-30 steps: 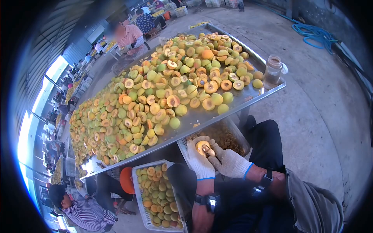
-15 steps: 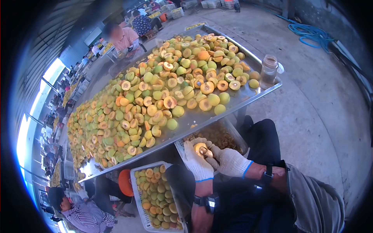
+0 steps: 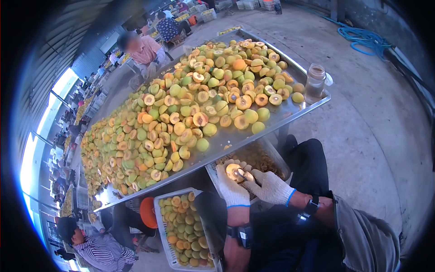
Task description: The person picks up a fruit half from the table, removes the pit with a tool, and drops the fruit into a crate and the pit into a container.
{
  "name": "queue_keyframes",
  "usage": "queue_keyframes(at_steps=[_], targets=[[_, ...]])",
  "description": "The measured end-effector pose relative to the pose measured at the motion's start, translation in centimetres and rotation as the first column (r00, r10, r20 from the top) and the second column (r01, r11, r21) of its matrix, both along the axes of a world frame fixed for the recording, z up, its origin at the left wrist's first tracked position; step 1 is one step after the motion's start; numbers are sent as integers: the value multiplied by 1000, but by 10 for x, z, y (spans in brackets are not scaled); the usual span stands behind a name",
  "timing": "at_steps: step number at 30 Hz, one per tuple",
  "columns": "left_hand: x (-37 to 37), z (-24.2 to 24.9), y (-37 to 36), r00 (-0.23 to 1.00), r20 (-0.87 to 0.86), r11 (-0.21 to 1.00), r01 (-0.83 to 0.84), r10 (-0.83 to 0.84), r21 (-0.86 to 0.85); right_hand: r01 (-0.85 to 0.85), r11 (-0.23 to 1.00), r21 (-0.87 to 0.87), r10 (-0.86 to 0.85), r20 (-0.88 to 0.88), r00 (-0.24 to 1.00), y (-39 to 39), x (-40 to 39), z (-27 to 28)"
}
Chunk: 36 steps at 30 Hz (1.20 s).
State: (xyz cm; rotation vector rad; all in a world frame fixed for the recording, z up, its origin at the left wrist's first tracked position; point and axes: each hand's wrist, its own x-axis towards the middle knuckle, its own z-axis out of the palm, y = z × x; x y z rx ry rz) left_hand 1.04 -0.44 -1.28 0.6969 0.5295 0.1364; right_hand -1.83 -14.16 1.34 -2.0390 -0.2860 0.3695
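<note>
My left hand (image 3: 233, 190), in a white knit glove, cups a halved yellow peach (image 3: 233, 171) with its cut face turned up. My right hand (image 3: 271, 187), gloved the same way, pinches a small metal pitting tool (image 3: 243, 176), whose curved end is at the right side of the cut face. Its exact shape is partly hidden by the fingers. Both hands are close together above a white crate (image 3: 280, 159) holding brown pits and scraps. Just beyond them, many peach halves (image 3: 181, 118) are heaped on a metal-topped table (image 3: 217, 153).
A clear jar (image 3: 314, 84) stands at the table's right corner. A white basket of peach halves (image 3: 159, 213) is by my left leg, near an orange bucket (image 3: 148, 212). One co-worker (image 3: 102, 249) sits left, another (image 3: 145, 50) across the table. A blue hose (image 3: 362, 38) lies coiled far right.
My right fingers have drawn back slightly from the peach half, so more of its cut face and the tool show. The co-worker across the table has shifted their arms.
</note>
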Motion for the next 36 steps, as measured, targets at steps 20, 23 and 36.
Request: queue_keyframes(at_steps=[20, 23, 36], targets=[[-48, -16, -5, 965, 138, 399, -39, -224, 916, 4, 979, -205, 44, 226, 973, 7, 17, -17], [-42, -10, -12, 998, 48, 946, 30, -48, 324, 32, 966, -255, 38, 266, 963, 10, 16, -19], [-35, -36, 36, 975, 73, 946, 221, -210, -239, 246, 900, 359, -54, -468, 882, -14, 24, -41]])
